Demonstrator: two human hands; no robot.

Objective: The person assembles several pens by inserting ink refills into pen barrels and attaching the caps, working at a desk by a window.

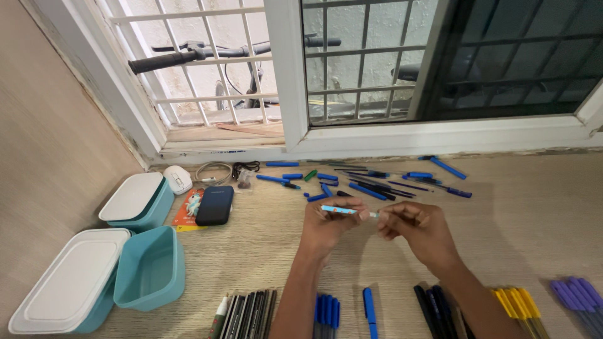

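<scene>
Both hands hold one light blue pen (343, 211) level above the floor. My left hand (330, 225) pinches its left part. At the pen's pale right tip, the fingers of my right hand (419, 231) are closed. Behind the hands lies a loose scatter of blue pens and caps (370, 182) below the window frame. Along the near edge lie sorted rows: black pens (251, 311), blue pens (326, 311), a single blue pen (369, 309), dark pens (436, 307), yellow pens (518, 304) and purple pens (578, 295).
At the left stand an open teal box (151, 269), a lidded teal box (69, 282) and another lidded one (135, 199). A dark pouch (215, 205), an orange card, a white mouse (178, 179) and a coiled cable (217, 171) lie near the window. A bicycle stands outside the barred window.
</scene>
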